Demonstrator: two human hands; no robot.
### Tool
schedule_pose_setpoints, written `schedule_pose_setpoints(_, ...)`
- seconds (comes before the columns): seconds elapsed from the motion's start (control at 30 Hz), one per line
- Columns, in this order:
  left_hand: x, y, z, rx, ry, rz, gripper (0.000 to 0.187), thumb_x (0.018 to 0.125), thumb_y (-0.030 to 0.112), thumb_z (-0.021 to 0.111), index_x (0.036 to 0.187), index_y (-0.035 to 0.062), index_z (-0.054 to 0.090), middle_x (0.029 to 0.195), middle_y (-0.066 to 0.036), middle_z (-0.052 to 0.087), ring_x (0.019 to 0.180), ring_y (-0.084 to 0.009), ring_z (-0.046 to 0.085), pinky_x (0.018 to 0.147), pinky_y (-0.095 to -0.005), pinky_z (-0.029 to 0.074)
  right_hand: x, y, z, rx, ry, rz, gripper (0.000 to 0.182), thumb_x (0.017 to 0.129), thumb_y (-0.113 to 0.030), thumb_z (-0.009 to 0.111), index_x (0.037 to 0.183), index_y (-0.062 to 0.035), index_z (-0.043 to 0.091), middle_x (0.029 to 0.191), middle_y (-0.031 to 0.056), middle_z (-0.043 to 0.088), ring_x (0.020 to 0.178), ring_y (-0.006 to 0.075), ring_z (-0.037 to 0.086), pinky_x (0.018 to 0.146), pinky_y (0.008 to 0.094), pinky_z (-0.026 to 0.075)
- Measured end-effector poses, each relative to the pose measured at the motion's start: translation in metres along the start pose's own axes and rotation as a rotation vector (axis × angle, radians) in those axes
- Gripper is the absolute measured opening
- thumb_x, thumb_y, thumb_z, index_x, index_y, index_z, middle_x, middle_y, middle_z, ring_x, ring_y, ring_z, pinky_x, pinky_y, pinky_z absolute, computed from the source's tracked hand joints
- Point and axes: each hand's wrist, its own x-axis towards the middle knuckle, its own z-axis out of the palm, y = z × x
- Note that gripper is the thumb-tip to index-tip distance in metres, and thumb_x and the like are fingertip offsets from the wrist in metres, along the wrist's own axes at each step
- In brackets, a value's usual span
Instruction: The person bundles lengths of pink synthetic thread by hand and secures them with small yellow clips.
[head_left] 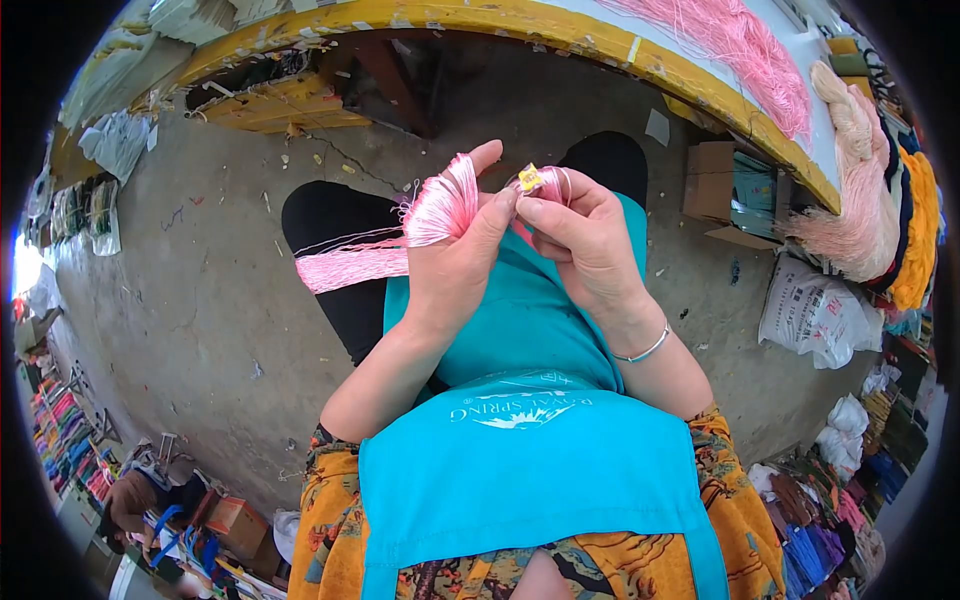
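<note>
A skein of glossy pink thread (445,212) passes over the fingers of my left hand (450,270), held there by the thumb. Its long tail (352,266) hangs out to the left above my thigh, with a few loose strands. My right hand (592,245) pinches the skein's other end, where a small yellow label (530,179) sits at the fingertips. Both thumbs meet beside this label, and a thin loop of thread stands up over the right fingers. Whether the label is wrapped fully around the thread is hidden.
Ahead curves a yellow-edged table (560,28) with pink hanks (745,60) on it. An open cardboard box (710,180) and a white sack (815,310) stand at right. Coloured bundles line both sides, and another person (135,500) is at lower left.
</note>
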Motion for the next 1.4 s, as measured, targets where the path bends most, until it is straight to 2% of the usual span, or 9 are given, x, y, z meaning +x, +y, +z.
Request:
schedule_pose_setpoints(0.03, -0.001, 0.001, 0.000, 0.000, -0.013, 0.011, 0.040, 0.096, 0.008, 0.059, 0.132, -0.0042, 0.050, 0.094, -0.003, 0.064, 0.083, -0.0061, 0.058, 0.074, -0.0204, 0.047, 0.000, -0.001, 0.001, -0.039, 0.032, -0.021, 0.007, 0.086, -0.012, 0.070, 0.087, -0.0060, 0.066, 0.073, -0.0029, 0.062, 0.056, -0.0004, 0.041, 0.047, 0.0166, 0.027)
schedule_pose_setpoints(0.17, -0.001, 0.002, -0.002, 0.121, -0.045, 0.004, 0.035, 0.096, 0.006, 0.058, 0.128, -0.0053, 0.053, 0.097, -0.006, 0.065, 0.091, -0.0100, 0.062, 0.081, -0.0230, 0.050, 0.001, -0.004, 0.001, -0.084, 0.091, -0.063, 0.007, 0.085, -0.011, 0.069, 0.082, -0.0058, 0.065, 0.068, -0.0053, 0.057, 0.056, 0.0001, 0.040, 0.048, 0.0177, 0.028)
schedule_pose_setpoints(0.4, 0.016, 0.016, -0.015, 0.465, -0.298, 0.557, 0.023, 0.090, 0.000, 0.061, 0.113, 0.0021, 0.066, 0.106, -0.010, 0.064, 0.093, -0.0185, 0.065, 0.083, -0.0279, 0.051, 0.002, -0.026, -0.010, -0.183, -0.145, 0.165, 0.010, 0.083, -0.016, 0.068, 0.082, -0.0059, 0.065, 0.070, -0.0059, 0.056, 0.056, 0.0009, 0.040, 0.048, 0.0188, 0.028)
schedule_pose_setpoints(0.7, 0.010, 0.003, -0.025, 0.290, -0.213, 0.211, 0.020, 0.090, 0.002, 0.064, 0.109, -0.0015, 0.065, 0.100, -0.007, 0.065, 0.091, -0.0135, 0.063, 0.077, -0.0268, 0.052, 0.001, -0.026, -0.012, -0.267, -0.295, 0.298, 0.014, 0.082, -0.016, 0.072, 0.086, -0.0052, 0.065, 0.072, -0.0064, 0.054, 0.060, 0.0013, 0.041, 0.050, 0.0187, 0.030)
schedule_pose_setpoints(0.87, 0.005, 0.008, -0.018, 0.124, -0.013, -0.045, 0.020, 0.091, 0.005, 0.064, 0.109, -0.0031, 0.063, 0.100, -0.008, 0.066, 0.092, -0.0125, 0.063, 0.082, -0.0255, 0.051, 0.004, -0.008, -0.012, -0.378, -0.120, 0.001, 0.014, 0.083, -0.013, 0.070, 0.093, -0.0042, 0.065, 0.074, -0.0069, 0.053, 0.068, 0.0004, 0.044, 0.059, 0.0169, 0.036)
schedule_pose_setpoints(1.0, 0.002, 0.005, -0.014, 0.126, 0.018, -0.048, 0.021, 0.091, 0.006, 0.063, 0.110, -0.0029, 0.062, 0.101, -0.009, 0.066, 0.092, -0.0128, 0.063, 0.083, -0.0259, 0.050, 0.002, -0.013, -0.007, -0.356, -0.106, -0.030, 0.010, 0.086, -0.011, 0.067, 0.092, -0.0047, 0.064, 0.075, -0.0060, 0.054, 0.063, 0.0005, 0.043, 0.054, 0.0174, 0.034)
schedule_pose_setpoints(1.07, 0.002, 0.004, -0.012, 0.107, 0.012, -0.035, 0.021, 0.090, 0.007, 0.065, 0.111, 0.0015, 0.065, 0.092, -0.001, 0.066, 0.068, -0.0021, 0.052, 0.054, -0.0152, 0.036, 0.002, -0.015, -0.007, -0.198, -0.120, 0.071, 0.006, 0.088, -0.010, 0.063, 0.091, -0.0048, 0.062, 0.070, -0.0059, 0.053, 0.057, 0.0005, 0.039, 0.048, 0.0184, 0.029)
schedule_pose_setpoints(1.27, 0.003, 0.000, -0.014, 0.237, -0.040, 0.220, 0.018, 0.091, 0.005, 0.064, 0.108, -0.0013, 0.063, 0.099, -0.006, 0.064, 0.089, -0.0114, 0.062, 0.081, -0.0254, 0.049, 0.003, -0.015, -0.009, -0.199, -0.142, 0.029, 0.008, 0.090, -0.013, 0.063, 0.089, -0.0051, 0.061, 0.063, -0.0066, 0.048, 0.053, 0.0002, 0.037, 0.045, 0.0189, 0.024)
schedule_pose_setpoints(1.4, 0.002, 0.005, -0.018, 0.366, -0.088, 0.261, 0.017, 0.090, 0.005, 0.065, 0.106, -0.0007, 0.066, 0.098, -0.006, 0.063, 0.088, -0.0114, 0.061, 0.079, -0.0250, 0.048, 0.003, -0.015, -0.008, -0.220, -0.133, 0.015, 0.009, 0.091, -0.013, 0.063, 0.088, -0.0054, 0.061, 0.063, -0.0065, 0.048, 0.053, 0.0001, 0.036, 0.045, 0.0192, 0.024)
